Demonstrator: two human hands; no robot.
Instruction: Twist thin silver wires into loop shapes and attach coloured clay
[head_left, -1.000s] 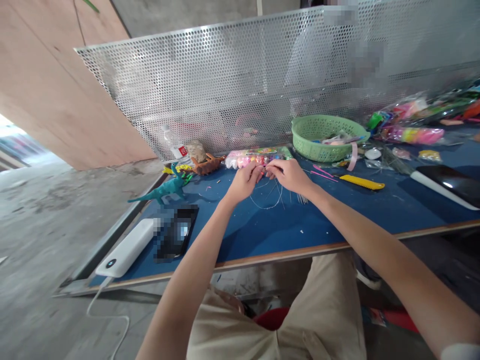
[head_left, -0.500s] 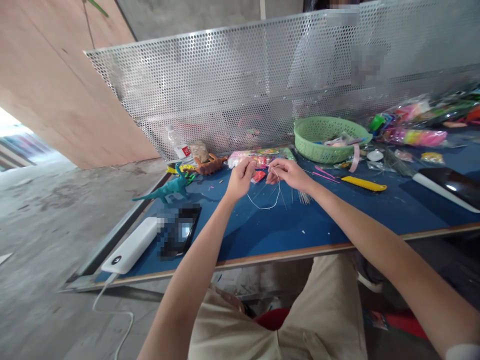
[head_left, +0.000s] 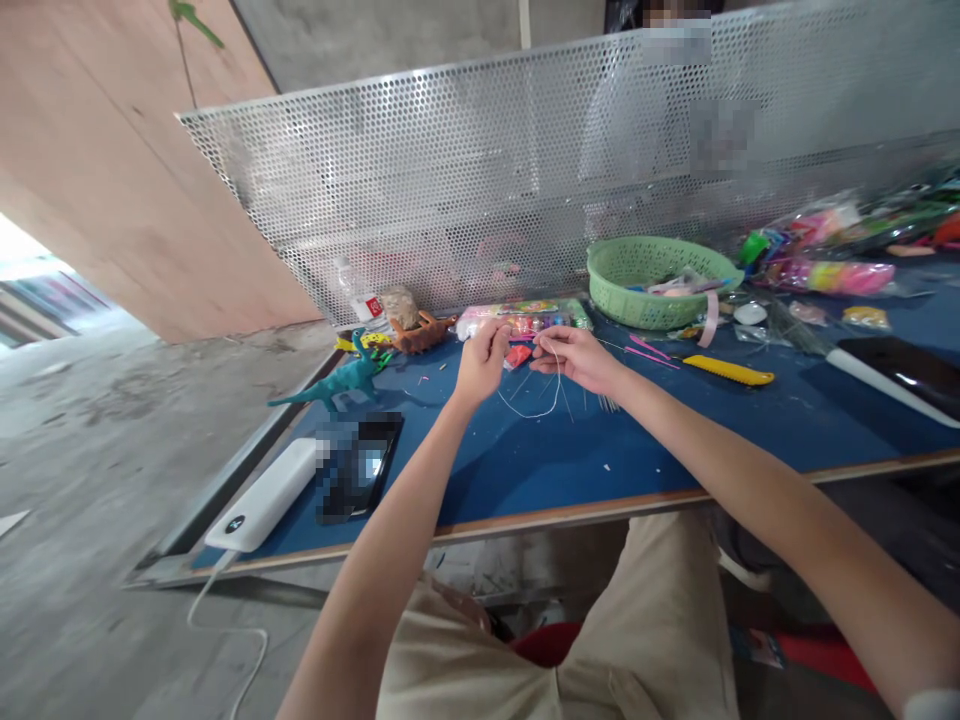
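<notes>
Parted from its mate in the past second, a worker's left hand (head_left: 482, 360) curls its fingers together, on what cannot be told, while the right hand (head_left: 576, 358) pinches a white thread (head_left: 526, 416) looping toward its seven o'clock. Handling the thread appears to be the step in hand, with a red piece (head_left: 517, 356) at the right hand's nine o'clock; the next move likely calls for a steady pinch.

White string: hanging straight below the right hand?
No, the white string bends in a loose curve below the right hand, toward the left hand.
</notes>
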